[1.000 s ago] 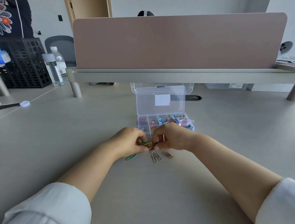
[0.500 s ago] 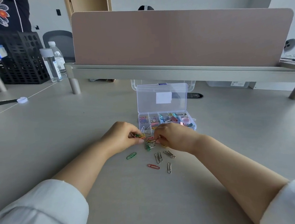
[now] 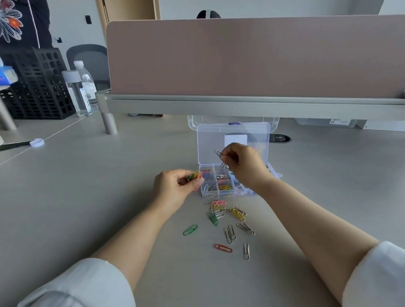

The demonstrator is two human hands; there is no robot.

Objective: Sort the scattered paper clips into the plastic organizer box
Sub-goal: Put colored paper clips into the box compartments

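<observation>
Pink divider panel (image 3: 250, 60) upright on a grey rail across the far side of the tabletop (image 3: 79, 199). Two clear water bottles (image 3: 80, 90) side by side at far left, just beside a black perforated crate (image 3: 38, 86). Small white tape roll (image 3: 37, 142) near a dark strip at left. Grey chair (image 3: 87, 58) behind the bottles.

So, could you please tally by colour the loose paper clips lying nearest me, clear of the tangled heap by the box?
Silver clips: 4
Green clip: 1
Red clip: 1
Total: 6, as far as I can tell; the heap is too tangled to count.
</observation>
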